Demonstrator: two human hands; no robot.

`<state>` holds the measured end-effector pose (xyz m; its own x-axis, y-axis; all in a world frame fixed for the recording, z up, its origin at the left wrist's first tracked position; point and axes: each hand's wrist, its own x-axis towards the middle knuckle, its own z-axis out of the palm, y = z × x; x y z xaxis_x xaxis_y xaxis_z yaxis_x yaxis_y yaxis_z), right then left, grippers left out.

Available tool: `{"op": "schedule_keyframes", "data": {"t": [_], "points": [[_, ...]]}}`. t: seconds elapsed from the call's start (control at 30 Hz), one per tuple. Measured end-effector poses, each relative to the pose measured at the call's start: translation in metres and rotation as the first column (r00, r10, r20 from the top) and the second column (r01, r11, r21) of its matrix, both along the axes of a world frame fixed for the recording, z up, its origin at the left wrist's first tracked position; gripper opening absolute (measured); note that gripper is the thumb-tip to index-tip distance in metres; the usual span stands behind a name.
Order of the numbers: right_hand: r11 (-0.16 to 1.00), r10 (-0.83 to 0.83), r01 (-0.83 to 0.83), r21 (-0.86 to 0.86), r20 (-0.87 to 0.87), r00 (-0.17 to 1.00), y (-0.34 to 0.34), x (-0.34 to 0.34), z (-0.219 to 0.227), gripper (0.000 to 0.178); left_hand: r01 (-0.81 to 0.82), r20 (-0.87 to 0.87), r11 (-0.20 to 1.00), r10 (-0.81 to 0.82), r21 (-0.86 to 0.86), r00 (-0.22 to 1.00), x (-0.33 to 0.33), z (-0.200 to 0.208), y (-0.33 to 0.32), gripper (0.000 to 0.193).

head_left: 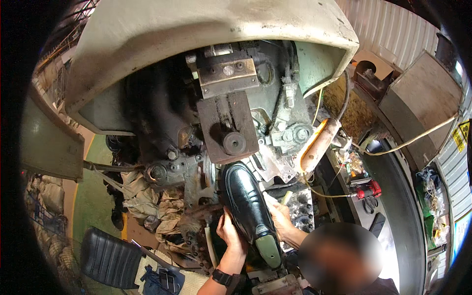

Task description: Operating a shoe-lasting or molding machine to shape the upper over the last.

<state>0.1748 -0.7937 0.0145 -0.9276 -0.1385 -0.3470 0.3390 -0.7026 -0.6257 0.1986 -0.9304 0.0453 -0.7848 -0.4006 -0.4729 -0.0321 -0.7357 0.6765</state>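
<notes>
A black leather loafer (241, 191) sits with its toe just below the machine's dark metal block (228, 128). Out of its heel opening rises a green shoe last (268, 250). My left hand (231, 233), with a dark watch on the wrist, is closed against the shoe's left side near the heel. My right hand (281, 221) grips the opposite side, with something white at its fingertips. The shoe hides some of the fingers. A blurred patch covers part of my right forearm.
Above hangs the machine's pale curved hood (211, 19). A worn light-coloured handle (317, 147) hangs on a cable at right. Beyond it are a red power tool (368, 189) and a dark conveyor belt (405, 221). A black padded chair (110, 258) stands at lower left, near heaped cloth (142, 201).
</notes>
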Motion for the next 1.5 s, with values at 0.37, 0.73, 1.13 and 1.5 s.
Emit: {"op": "schedule_keyframes", "data": {"t": [0.37, 0.73, 1.13, 1.5], "points": [[0.953, 0.071, -0.069, 0.295, 0.002, 0.997, 0.054, 0.004, 0.009, 0.031, -0.148, -0.106, 0.922, 0.118, -0.356, 0.987, 0.007, -0.037, -0.069, 0.02], [0.73, -0.337, 0.041, 0.682, 0.307, 0.89, 0.197, 0.024, -0.144, 0.05, 0.357, 0.631, 0.933, -0.302, 0.043, 0.714, 0.146, -0.346, -0.214, 0.107], [0.73, -0.311, 0.011, 0.683, 0.319, 0.895, 0.223, 0.066, -0.167, 0.038, 0.002, 0.277, 0.933, 0.104, -0.359, 0.955, 0.219, -0.325, -0.302, 0.06], [0.621, -0.557, 0.159, 0.767, 0.29, 0.778, 0.2, 0.121, -0.255, 0.041, 0.044, 0.016, 0.751, -0.044, -0.659, 0.999, 0.1, -0.089, -0.139, 0.044]]}}
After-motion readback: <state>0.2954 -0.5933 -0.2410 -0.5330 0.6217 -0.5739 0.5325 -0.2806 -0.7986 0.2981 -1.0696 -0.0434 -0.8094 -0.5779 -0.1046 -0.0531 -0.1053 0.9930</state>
